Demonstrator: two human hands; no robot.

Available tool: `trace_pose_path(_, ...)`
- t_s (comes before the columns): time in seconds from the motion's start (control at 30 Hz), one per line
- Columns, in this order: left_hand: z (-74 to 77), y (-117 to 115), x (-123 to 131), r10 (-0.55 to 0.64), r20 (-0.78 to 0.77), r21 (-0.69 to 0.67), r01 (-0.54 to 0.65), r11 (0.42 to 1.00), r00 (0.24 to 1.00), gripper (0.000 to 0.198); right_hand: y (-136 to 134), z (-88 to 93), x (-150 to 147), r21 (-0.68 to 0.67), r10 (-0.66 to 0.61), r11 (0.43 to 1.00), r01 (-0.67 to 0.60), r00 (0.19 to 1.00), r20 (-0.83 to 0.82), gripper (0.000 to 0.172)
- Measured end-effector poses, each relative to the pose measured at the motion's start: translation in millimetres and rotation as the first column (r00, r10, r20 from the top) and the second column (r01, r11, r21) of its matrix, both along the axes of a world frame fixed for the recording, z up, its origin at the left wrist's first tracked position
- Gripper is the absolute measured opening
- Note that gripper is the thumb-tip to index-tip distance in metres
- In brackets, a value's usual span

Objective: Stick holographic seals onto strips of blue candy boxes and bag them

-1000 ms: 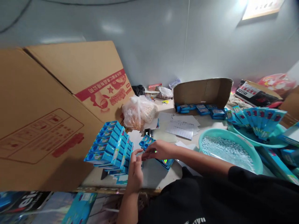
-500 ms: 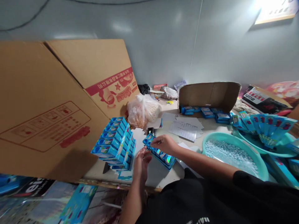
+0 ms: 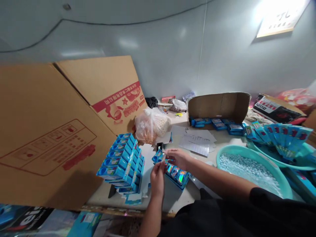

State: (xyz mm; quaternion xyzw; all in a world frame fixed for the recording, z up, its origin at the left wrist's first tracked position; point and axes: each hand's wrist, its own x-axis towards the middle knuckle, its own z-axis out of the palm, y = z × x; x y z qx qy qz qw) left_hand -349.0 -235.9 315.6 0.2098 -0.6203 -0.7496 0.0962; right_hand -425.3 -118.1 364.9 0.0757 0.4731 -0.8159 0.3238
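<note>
My left hand point(image 3: 158, 172) is closed in a pinch, with a small whitish piece point(image 3: 163, 158) at its fingertips. My right hand point(image 3: 179, 158) reaches in from the right, its fingers stretched out and their tips close to that piece. Under both hands lies a blue display box point(image 3: 183, 187) holding several small blue packs with shiny rainbow-like faces. Its far end, with blue round-holed packs point(image 3: 156, 157), shows beyond my left fingertips; my hands hide its middle. To the left, several similar filled blue boxes point(image 3: 120, 163) stand in a leaning stack.
A large cardboard carton point(image 3: 74, 141) rises at the left. Behind my hands are a knotted plastic bag point(image 3: 153, 125), a small black object point(image 3: 160, 146) and paper sheets point(image 3: 195, 142). At right are a turquoise basin point(image 3: 287, 187) of pale pellets and an open carton point(image 3: 219, 104) with blue packs.
My left hand has risen slightly to the right and pinches a whitish piece near the right fingertips. My right hand has shifted slightly, and the head view has tilted up.
</note>
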Motion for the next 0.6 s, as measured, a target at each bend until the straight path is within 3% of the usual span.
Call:
trace_pose_path(0.17, 8.7, -2, 11, -0.006, -0.04, -0.22, -0.003, 0.975, 0.999, 0.047, -2, -6.5, -3, 0.035, -0.029, 0.999, 0.028, 0.998, 0.047, 0.018)
trace_pose_path(0.3, 8.7, -9, 13, -0.028, -0.022, -0.31, 0.02, 0.95, 0.999, 0.045, -6, -13.3, -5, 0.116, -0.035, 0.993, 0.038, 0.999, -0.024, 0.02)
trace_pose_path(0.47, -9.1, -26, 7, -0.007, 0.079, -0.302, 0.031, 0.953, 0.997, 0.052, -13, -27.0, -8, 0.32, -0.026, 0.94, 0.115, 0.963, -0.268, 0.02)
trace_pose_path(0.6, -32.1, -28, 4, -0.014, 0.138, -0.229, 0.045, 0.972, 0.99, 0.056, -15, -43.0, -10, 0.505, 0.075, 0.838, 0.208, 0.872, -0.483, 0.01)
